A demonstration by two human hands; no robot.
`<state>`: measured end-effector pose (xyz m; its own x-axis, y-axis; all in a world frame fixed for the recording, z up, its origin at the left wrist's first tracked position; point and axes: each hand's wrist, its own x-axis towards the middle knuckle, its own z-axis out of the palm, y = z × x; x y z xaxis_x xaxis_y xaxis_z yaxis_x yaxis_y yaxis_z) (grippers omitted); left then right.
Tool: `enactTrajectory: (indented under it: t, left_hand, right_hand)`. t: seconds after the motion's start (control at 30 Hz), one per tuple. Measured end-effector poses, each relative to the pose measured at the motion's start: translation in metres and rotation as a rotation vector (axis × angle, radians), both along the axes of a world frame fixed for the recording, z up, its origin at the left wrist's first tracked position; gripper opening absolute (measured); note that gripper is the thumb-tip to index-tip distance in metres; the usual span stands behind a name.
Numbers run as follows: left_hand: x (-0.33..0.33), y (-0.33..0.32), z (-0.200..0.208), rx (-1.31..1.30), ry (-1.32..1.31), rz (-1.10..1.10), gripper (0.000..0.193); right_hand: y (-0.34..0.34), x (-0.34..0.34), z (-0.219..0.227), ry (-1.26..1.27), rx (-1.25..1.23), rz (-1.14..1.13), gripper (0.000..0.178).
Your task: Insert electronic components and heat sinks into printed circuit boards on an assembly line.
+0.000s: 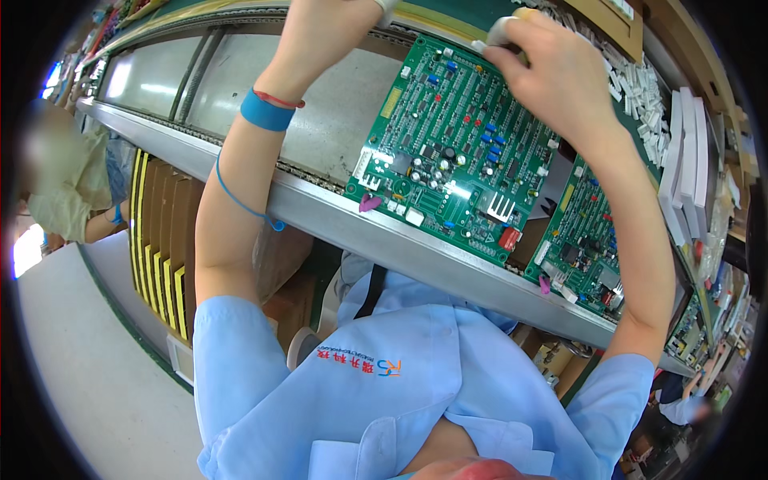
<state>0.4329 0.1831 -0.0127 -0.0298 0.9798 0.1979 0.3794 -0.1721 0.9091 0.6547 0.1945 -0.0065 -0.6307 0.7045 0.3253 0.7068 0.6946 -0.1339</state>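
Note:
A large green circuit board [448,152] lies across the rails of the metal conveyor, covered with small components. My right hand [552,68] is over its far right corner, fingers curled together in a pinch. Finger covers sit on some of the fingertips. A small white piece [478,46] shows at these fingertips, but I cannot tell whether it is gripped or sits on the board. My left hand [336,28] reaches past the conveyor's far rail, cut off by the upper edge, so its fingers are mostly hidden. A blue wrist strap [269,110] with a cord circles that wrist.
A second green board [584,240] lies to the right, partly behind my right forearm. Small white parts [640,100] are heaped at the far right, near white trays [686,160]. The conveyor's near rail [320,196] runs before me. Yellow-edged brown boards [164,248] stand at left, near another person.

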Motion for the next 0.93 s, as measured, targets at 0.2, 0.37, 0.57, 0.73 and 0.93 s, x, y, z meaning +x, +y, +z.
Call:
enactTrajectory:
  t: [0.2, 0.37, 0.57, 0.73, 0.93]
  left_hand:
    - [-0.019, -0.01, 0.004, 0.036, 0.129, 0.011, 0.021]
    - [-0.022, -0.015, 0.013, 0.149, 0.226, -0.014, 0.019]
    - [-0.025, -0.009, -0.008, 0.319, 0.289, -0.017, 0.019]
    - [-0.042, 0.011, -0.012, 0.322, 0.186, 0.16, 0.017]
    - [-0.075, 0.081, 0.036, 0.476, 0.634, 0.187, 0.021]
  right_hand:
    - [0.012, -0.02, -0.009, -0.198, -0.008, -0.016, 0.015]
    - [0.014, -0.028, -0.008, -0.257, 0.029, 0.022, 0.014]
    - [0.004, -0.032, 0.004, -0.295, 0.075, 0.046, 0.014]
    - [0.01, 0.005, 0.021, -0.072, 0.001, -0.045, 0.014]
    - [0.013, 0.079, 0.038, 0.037, -0.092, -0.281, 0.01]
